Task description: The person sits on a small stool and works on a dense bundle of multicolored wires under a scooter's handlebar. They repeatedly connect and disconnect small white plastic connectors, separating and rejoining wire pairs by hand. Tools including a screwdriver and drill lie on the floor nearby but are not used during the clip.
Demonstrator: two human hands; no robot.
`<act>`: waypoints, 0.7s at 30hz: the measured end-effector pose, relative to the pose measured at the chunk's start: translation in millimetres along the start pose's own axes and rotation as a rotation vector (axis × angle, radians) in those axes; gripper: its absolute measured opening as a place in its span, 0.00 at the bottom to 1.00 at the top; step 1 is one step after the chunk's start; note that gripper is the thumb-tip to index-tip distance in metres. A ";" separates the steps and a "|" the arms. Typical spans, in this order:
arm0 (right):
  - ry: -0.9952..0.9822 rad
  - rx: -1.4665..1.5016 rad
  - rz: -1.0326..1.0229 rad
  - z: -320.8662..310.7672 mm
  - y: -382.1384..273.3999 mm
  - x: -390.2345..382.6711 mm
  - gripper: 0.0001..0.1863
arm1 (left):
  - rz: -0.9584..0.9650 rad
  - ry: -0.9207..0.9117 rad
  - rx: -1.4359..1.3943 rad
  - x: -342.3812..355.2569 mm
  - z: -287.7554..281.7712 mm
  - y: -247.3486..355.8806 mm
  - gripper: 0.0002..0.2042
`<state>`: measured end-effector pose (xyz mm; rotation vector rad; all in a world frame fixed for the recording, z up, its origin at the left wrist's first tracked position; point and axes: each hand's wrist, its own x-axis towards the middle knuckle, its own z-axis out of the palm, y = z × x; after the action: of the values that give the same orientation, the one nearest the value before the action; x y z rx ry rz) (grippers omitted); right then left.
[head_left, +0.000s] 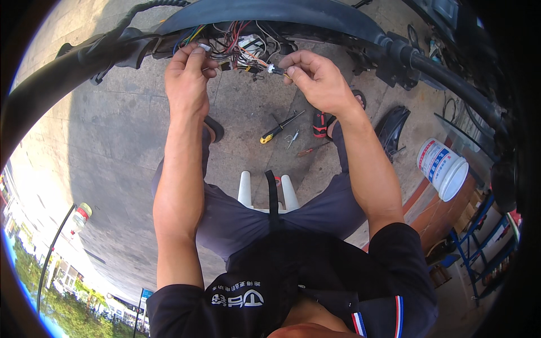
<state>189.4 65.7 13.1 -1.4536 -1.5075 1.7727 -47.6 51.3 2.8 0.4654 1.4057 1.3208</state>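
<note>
My left hand [189, 73] pinches a small white plug connector [204, 47] between thumb and fingers, at the left side of a tangle of coloured wires [234, 48]. To the right of the tangle, my right hand [315, 79] is closed on a small white-and-black wire connector [274, 70], with orange wires running into it from the bundle. The wires spill from beneath a dark curved body panel [270, 16] that looks like part of a scooter or similar vehicle. Behind them sits a white wrapped piece [251, 48]. The inner faces of both connectors are too small to make out.
A yellow-and-black screwdriver [271, 134], small metal tools and a red-and-black power tool [320, 124] lie on the paving between my feet. I sit on a white stool [244, 188]. A white bucket [445, 172] and a blue rack [476, 242] stand at right. Black bars [73, 70] flank the panel.
</note>
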 end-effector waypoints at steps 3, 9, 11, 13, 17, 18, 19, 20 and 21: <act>0.010 -0.025 -0.008 0.3 -1.0 -0.8 0.11 | 0.050 -0.012 -0.021 0.1 0.3 -1.7 0.09; 0.006 -0.039 -0.017 -1.0 -2.7 -1.5 0.14 | 0.100 -0.037 -0.028 -1.5 1.4 -2.5 0.08; 0.024 -0.025 0.003 0.2 -2.4 -0.8 0.14 | 0.124 -0.026 -0.025 -2.3 2.7 -3.3 0.10; 0.038 -0.020 0.021 0.7 -2.1 -0.8 0.14 | 0.140 -0.010 -0.034 -3.1 3.9 -3.9 0.13; 0.044 -0.081 0.055 1.8 -1.5 -1.4 0.13 | 0.153 0.017 -0.077 -4.2 7.1 -4.8 0.13; 0.038 -0.103 0.051 2.2 -1.2 -1.2 0.13 | 0.153 0.021 -0.082 -4.3 8.0 -4.8 0.13; 0.045 -0.114 0.050 3.0 -0.9 -0.6 0.14 | 0.152 0.026 -0.087 -4.6 8.8 -4.8 0.13; 0.047 -0.118 0.037 4.4 -0.3 0.1 0.15 | 0.145 0.031 -0.085 -5.0 9.4 -4.7 0.13; 0.051 -0.132 0.045 5.5 0.0 0.6 0.16 | 0.139 0.037 -0.083 -5.3 9.6 -4.3 0.12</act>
<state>184.4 63.6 12.1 -1.5958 -1.6042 1.6763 -35.9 49.8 3.4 0.4921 1.3627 1.5007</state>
